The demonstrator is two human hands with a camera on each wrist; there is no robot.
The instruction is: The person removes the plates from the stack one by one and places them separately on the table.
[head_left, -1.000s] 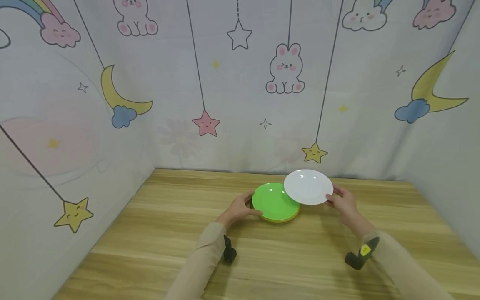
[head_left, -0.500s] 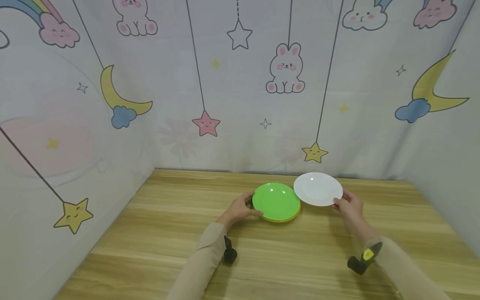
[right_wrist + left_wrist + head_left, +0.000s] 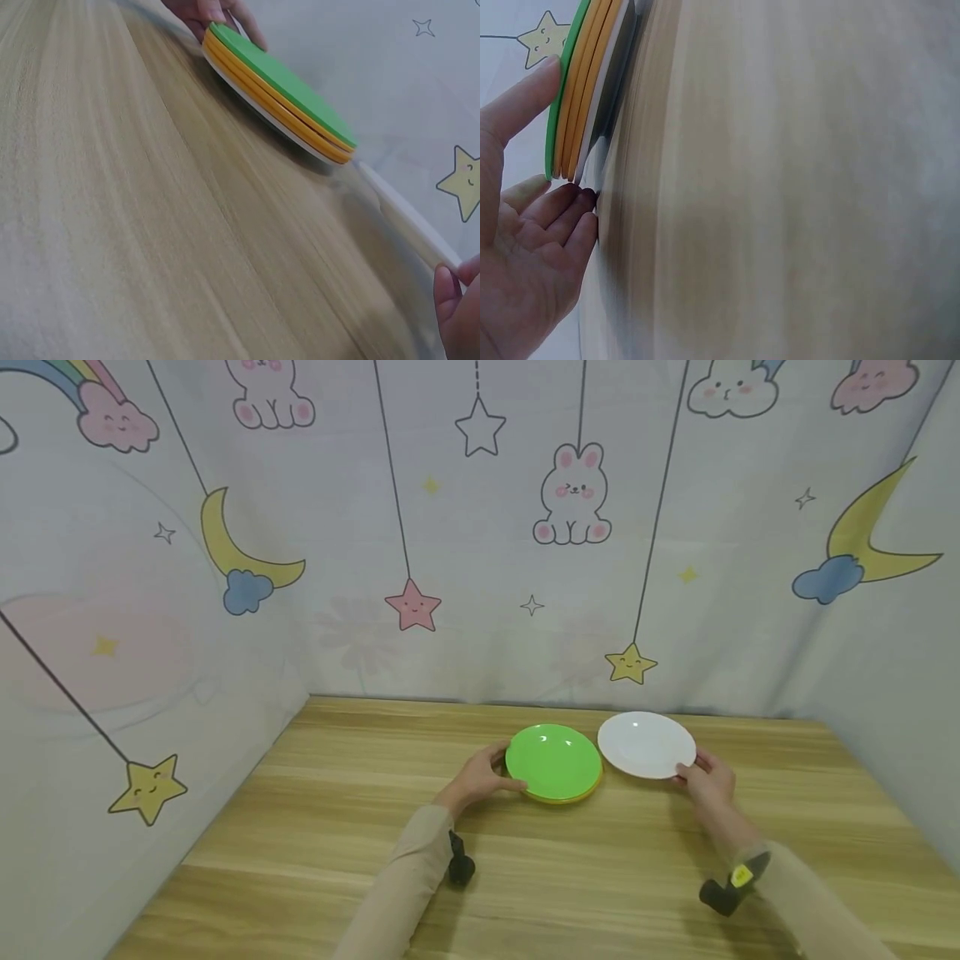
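A green plate [image 3: 553, 762] tops a stack with orange plates [image 3: 576, 112] under it and a white plate [image 3: 259, 110] at the bottom. My left hand [image 3: 478, 774] holds the stack's left edge, thumb at the green rim and fingers beside the lower plates. To the right of the stack, my right hand [image 3: 709, 783] pinches the right edge of another white plate [image 3: 647, 745], thumb on top. In the right wrist view this plate tilts slightly, its near edge close to the stack. The head view cannot show whether its underside touches the table.
Both hands work over a wood-grain table [image 3: 540, 877]. A pale cloth wall [image 3: 487, 652] with cartoon prints rises behind the plates, and similar walls flank the table. Black cameras [image 3: 461, 864] are strapped at both wrists.
The right hand has carried the white plate rightward and lower, from overlapping the green plate to beside it. My left hand and the stack have stayed nearly still.
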